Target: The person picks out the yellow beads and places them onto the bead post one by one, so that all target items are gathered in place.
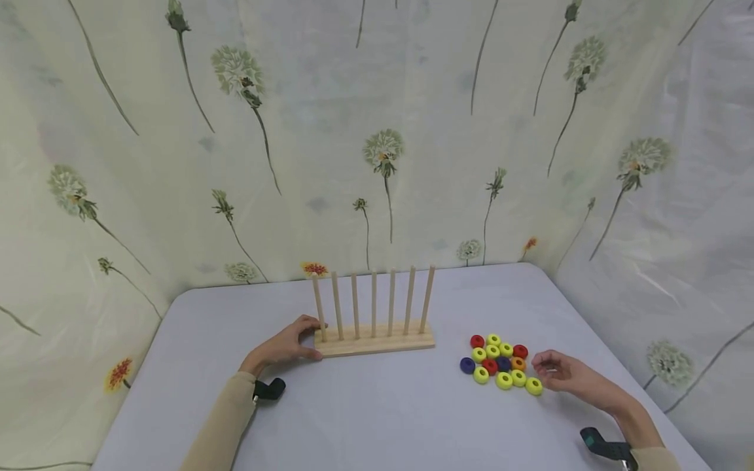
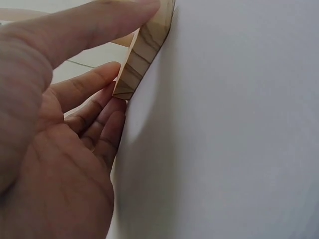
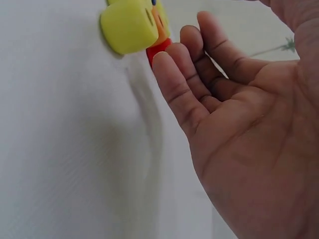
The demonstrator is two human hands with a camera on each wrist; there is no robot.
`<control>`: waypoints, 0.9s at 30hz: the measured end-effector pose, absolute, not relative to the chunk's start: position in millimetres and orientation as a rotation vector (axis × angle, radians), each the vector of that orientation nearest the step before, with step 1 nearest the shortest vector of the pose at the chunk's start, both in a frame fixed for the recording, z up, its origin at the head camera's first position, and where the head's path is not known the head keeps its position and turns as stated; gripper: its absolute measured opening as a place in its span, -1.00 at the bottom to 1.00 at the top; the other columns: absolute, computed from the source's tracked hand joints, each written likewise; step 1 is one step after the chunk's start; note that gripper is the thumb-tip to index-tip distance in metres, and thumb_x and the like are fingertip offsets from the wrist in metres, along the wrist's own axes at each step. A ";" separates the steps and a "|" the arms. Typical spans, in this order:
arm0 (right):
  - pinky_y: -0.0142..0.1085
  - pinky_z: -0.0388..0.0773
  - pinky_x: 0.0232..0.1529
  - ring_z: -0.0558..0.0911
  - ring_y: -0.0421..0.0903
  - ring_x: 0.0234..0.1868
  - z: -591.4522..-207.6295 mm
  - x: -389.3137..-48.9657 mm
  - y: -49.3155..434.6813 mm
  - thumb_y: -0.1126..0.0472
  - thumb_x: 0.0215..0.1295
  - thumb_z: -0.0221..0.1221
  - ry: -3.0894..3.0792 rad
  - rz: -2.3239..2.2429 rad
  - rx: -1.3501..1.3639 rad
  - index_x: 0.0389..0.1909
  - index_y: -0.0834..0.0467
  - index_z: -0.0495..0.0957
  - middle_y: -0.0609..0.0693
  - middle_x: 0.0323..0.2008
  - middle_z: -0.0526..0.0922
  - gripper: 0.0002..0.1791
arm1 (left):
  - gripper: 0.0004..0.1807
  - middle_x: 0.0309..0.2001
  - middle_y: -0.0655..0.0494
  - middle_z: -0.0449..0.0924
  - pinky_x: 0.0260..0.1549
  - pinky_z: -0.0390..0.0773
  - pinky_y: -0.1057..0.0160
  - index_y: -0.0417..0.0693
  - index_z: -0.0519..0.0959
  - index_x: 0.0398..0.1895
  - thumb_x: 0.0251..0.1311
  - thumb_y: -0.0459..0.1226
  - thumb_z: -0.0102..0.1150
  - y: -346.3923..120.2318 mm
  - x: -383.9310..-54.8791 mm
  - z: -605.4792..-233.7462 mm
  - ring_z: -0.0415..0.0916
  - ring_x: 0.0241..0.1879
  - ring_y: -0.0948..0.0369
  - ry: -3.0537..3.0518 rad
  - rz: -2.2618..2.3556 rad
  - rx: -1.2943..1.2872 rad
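Note:
A wooden peg stand [image 1: 377,343], a flat pale base with a row of several upright bare pegs, stands on the white table. My left hand [image 1: 291,341] pinches the base's left end, thumb at the front edge and fingers at the far side. Its grained end [image 2: 142,59] shows up close in the left wrist view. To the right lies a cluster of small rings with centre holes: yellow [image 1: 503,381], red [image 1: 520,352], dark blue [image 1: 467,365] and orange [image 1: 518,364]. Beside its right edge hovers my right hand [image 1: 568,374], fingers loosely bent, holding nothing.
The white tabletop [image 1: 377,418] ends at a far edge just behind the pegs. Dandelion-printed cloth [image 1: 330,163] hangs behind the table and along both sides. A dark wrist camera [image 1: 269,390] is strapped to the left wrist, another [image 1: 607,446] to the right.

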State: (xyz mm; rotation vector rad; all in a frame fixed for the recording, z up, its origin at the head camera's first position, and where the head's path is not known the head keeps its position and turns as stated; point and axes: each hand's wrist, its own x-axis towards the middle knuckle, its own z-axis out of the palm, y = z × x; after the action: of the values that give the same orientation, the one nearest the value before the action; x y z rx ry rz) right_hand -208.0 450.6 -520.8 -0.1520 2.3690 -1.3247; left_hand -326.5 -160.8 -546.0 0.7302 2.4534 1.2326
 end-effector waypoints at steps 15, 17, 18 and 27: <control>-0.39 0.53 -0.16 0.51 -0.20 -0.15 -534.5 -206.9 454.1 0.23 0.25 0.22 2.360 -1.300 -0.208 0.12 0.41 0.31 0.15 -0.03 0.49 -0.48 | -0.28 0.20 0.04 0.32 0.31 0.15 -0.11 -0.01 0.45 0.21 -0.07 -0.10 0.50 -161.0 -328.5 -551.2 0.23 0.27 0.06 2.426 1.281 0.703; -0.39 0.52 -0.18 0.50 -0.20 -0.17 -534.1 -206.7 452.7 0.23 0.25 0.22 2.374 -1.281 -0.229 0.10 0.39 0.34 0.14 -0.05 0.50 -0.51 | -0.28 0.20 0.04 0.32 0.31 0.15 -0.12 0.00 0.45 0.21 -0.08 -0.09 0.49 -160.9 -327.8 -550.7 0.23 0.28 0.06 2.427 1.280 0.699; -0.39 0.50 -0.19 0.49 -0.20 -0.18 -533.8 -206.3 452.0 0.24 0.24 0.22 2.380 -1.273 -0.231 0.09 0.37 0.35 0.14 -0.05 0.50 -0.53 | -0.27 0.21 0.04 0.32 0.31 0.15 -0.12 -0.01 0.44 0.21 -0.08 -0.09 0.49 -160.8 -327.3 -550.2 0.22 0.28 0.05 2.425 1.282 0.697; -0.38 0.40 -0.27 0.40 -0.23 -0.22 -532.9 -204.7 445.0 0.24 0.20 0.24 2.448 -1.206 -0.233 0.04 0.32 0.41 0.11 -0.10 0.50 -0.57 | -0.28 0.20 0.04 0.32 0.32 0.13 -0.13 0.01 0.45 0.22 -0.07 -0.08 0.49 -160.7 -325.4 -548.1 0.21 0.28 0.05 2.437 1.259 0.700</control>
State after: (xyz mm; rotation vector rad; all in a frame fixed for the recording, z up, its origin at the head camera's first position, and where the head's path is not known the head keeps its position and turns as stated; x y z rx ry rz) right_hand -204.7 445.0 -532.9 -0.2330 2.4478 -1.2060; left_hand -325.4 -160.7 -548.1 0.7004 2.4366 1.2589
